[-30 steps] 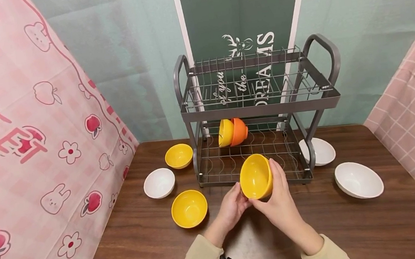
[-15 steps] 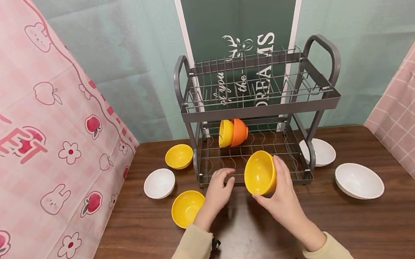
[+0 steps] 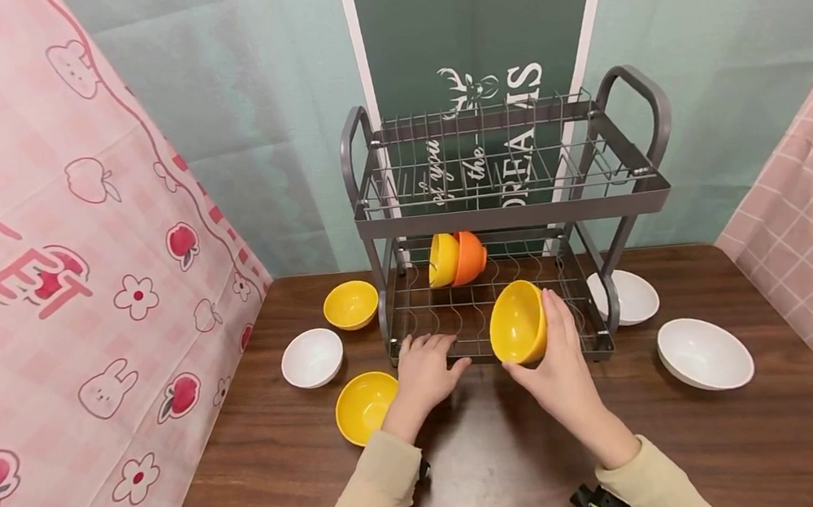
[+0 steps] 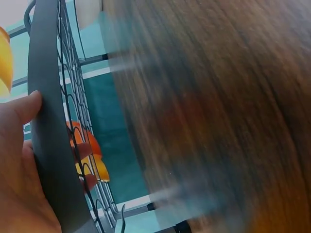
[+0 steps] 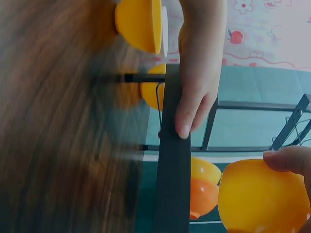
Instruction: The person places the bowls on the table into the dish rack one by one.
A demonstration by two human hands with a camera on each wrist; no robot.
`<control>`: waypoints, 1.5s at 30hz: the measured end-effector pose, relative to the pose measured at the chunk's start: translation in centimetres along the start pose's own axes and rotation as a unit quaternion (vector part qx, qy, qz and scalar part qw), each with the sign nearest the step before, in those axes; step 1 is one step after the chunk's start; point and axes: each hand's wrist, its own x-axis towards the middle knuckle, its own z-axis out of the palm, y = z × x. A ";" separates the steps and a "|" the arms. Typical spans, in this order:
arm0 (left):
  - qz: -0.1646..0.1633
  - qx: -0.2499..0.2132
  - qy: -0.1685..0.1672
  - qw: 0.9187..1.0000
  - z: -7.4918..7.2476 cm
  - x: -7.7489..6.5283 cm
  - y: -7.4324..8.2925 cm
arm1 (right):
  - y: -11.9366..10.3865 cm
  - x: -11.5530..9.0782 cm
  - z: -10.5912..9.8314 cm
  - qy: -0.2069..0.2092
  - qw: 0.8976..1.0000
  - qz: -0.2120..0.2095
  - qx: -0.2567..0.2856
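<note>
In the head view my right hand [image 3: 563, 369] holds a yellow bowl [image 3: 516, 324] by its side, tilted with its mouth toward the left, just before the lower tier of a dark grey dish rack [image 3: 513, 215]. My left hand [image 3: 424, 373] grips the front rail of that lower tier. The left wrist view has the thumb on the rail's [image 4: 51, 145] outer face and fingertips behind the wires. A yellow bowl [image 3: 442, 261] and an orange bowl [image 3: 471, 259] stand on edge, nested, at the back of the lower tier.
Left of the rack, a small yellow bowl [image 3: 350, 305], a white bowl [image 3: 312, 359] and another yellow bowl [image 3: 364, 408] sit on the wooden table [image 3: 275, 486]. Two white bowls, one farther back [image 3: 631, 297] and one nearer [image 3: 704, 354], lie at the right.
My left hand has let go of the yellow bowl and moved left onto the rack's front rail. The right hand has carried the bowl forward and slightly right, toward the rack.
</note>
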 end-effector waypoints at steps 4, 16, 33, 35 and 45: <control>-0.008 0.002 -0.003 1.000 0.0 0.1 0.1 | 0.5 1.0 -0.1 0.002 1.000 0.002 -0.006; -0.012 0.017 0.002 1.000 0.2 0.2 0.0 | 1.9 3.2 0.3 -0.019 0.999 0.030 -0.014; -0.015 0.027 0.012 0.999 0.5 0.2 -0.1 | 3.4 5.9 1.7 -0.051 0.998 0.030 -0.034; -0.016 0.026 0.013 0.999 0.5 0.2 -0.1 | 3.6 6.2 1.9 -0.056 0.997 0.031 -0.036; -0.026 0.024 0.004 0.999 0.5 0.2 0.0 | 4.2 7.9 2.5 -0.084 0.995 0.035 -0.043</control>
